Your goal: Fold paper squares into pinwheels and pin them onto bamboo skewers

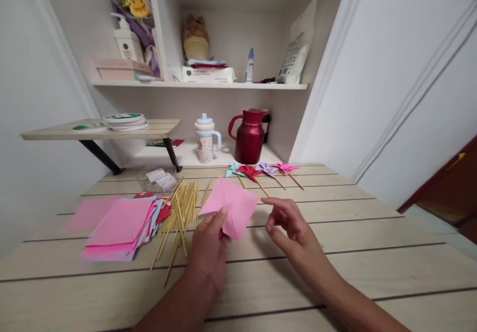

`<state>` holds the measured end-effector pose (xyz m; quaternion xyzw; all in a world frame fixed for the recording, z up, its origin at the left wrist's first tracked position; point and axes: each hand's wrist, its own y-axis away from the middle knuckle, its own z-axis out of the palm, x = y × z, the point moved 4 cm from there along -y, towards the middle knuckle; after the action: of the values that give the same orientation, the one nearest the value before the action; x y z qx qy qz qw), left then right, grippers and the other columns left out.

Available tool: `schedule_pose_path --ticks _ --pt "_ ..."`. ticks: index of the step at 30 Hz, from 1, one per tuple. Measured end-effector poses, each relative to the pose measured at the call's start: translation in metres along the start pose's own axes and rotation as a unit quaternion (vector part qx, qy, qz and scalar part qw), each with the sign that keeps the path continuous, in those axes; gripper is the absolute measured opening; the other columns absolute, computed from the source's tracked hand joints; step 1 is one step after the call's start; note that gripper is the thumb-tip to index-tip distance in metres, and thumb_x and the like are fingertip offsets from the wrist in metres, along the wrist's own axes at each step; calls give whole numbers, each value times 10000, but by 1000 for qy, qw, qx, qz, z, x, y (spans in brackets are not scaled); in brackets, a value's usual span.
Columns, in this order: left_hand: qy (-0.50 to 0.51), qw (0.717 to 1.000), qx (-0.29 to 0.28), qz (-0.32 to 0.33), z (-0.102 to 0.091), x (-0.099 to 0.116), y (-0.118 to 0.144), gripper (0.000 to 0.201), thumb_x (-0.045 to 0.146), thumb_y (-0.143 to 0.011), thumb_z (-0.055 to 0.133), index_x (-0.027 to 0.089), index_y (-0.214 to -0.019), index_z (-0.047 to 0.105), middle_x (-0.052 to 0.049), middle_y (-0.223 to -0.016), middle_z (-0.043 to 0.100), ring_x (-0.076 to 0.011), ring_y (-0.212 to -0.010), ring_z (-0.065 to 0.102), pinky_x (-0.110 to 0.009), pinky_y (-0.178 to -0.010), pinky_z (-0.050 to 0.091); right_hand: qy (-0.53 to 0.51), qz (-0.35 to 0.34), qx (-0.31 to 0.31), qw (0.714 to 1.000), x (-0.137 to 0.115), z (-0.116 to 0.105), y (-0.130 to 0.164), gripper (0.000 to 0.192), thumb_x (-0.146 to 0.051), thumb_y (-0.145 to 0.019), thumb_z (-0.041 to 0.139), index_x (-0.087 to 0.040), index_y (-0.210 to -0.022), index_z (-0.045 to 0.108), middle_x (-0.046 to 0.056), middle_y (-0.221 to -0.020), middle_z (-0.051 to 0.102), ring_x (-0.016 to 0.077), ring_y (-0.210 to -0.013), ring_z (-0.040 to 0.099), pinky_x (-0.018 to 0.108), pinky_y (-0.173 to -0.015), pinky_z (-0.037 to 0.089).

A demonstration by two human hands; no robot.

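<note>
A pink square of paper [238,207] with crease lines is held above the table, turned so that one corner points down. My left hand [210,237] pinches it near its lower left side, thumb on top. Just right of the paper, my right hand [288,225] hovers with its fingers apart and curved, the index fingertip close to the paper's right corner. Nothing shows between those fingers. Left of my left hand lies a loose heap of thin wooden sticks [182,207], and beyond it a stack of coloured paper sheets [121,222], pink on top.
Several paper pinwheels on sticks [249,172] lie at the table's back. Behind them stand a red jug [249,138] and a pale cup with a handle [204,143]. A clear round container [158,179] and a small raised shelf [156,129] are at the back left.
</note>
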<state>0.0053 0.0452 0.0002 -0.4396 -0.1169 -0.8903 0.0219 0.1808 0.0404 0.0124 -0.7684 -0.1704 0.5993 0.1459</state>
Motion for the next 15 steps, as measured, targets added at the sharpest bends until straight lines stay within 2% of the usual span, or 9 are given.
schedule_pose_path --ticks 5,10,15 --pt "14 999 -19 -31 3 -7 5 225 314 -610 845 167 -732 726 -26 -775 717 -141 -685 601 -241 -631 450 84 -52 -17 995 -8 5 0 304 -175 -859 589 -317 -1096 716 17 -849 459 185 -765 513 333 -704 461" --pt "29 998 -26 -48 5 -13 7 284 303 -579 875 141 -758 725 -30 -776 717 -119 -671 598 -229 -625 450 105 -91 -14 990 -12 10 2 283 -155 -842 621 -302 -1043 757 9 -784 455 164 -668 494 309 -612 453" --pt "34 997 -32 -58 5 -14 8 308 344 -584 878 147 -766 728 -28 -774 709 -125 -678 601 -241 -638 459 96 -92 -26 991 -7 17 6 256 -155 -824 654 -308 -982 783 3 -733 477 156 -625 482 285 -555 414"
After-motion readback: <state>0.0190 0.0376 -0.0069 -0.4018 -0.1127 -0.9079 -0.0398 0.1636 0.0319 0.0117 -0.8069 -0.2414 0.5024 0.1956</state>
